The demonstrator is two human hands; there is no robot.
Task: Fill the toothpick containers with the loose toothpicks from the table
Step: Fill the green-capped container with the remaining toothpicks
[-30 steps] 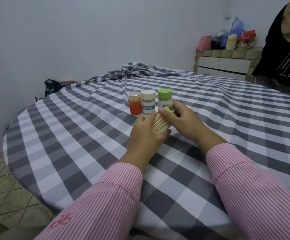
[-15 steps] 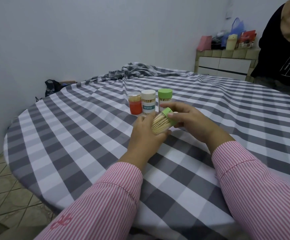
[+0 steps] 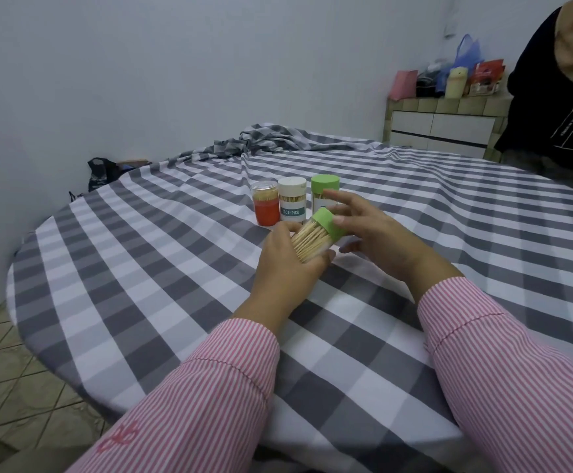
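Comparing with the earlier frame, the right hand (image 3: 377, 230) has loosened on the green cap (image 3: 329, 222), fingers now spread, thumb resting against it. Left hand (image 3: 288, 264) grips the tilted toothpick container (image 3: 312, 241) above the desk (image 3: 175, 268), near three upright containers (image 3: 291, 203).

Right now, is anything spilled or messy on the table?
No spill shows. The only oddities: the tablecloth is bunched at the far edge, and the left hand holds one full container tilted while three others stand upright.
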